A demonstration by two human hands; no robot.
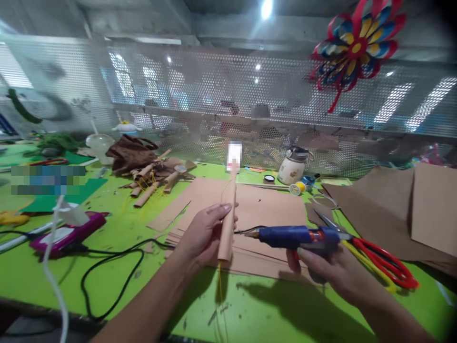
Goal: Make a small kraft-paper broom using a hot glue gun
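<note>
My left hand [207, 231] is closed around a rolled brown paper tube [227, 238], which points away from me. Yellow thread [220, 286] dangles from its near end. In my right hand [330, 267] is a blue hot glue gun [296, 237], gripped by the handle, a finger at its trigger. The gun's nozzle points left, a short gap from the tube's right side. Beneath both hands lie flat sheets of brown paper [271, 202] on the green table.
Red-handled scissors [385, 262] lie at the right beside large brown sheets [371, 209]. Several finished-looking tubes with yellow thread [144, 195] are piled at the back left. A purple power strip [71, 233] and black cable [117, 252] occupy the left. A jar [292, 166] stands behind.
</note>
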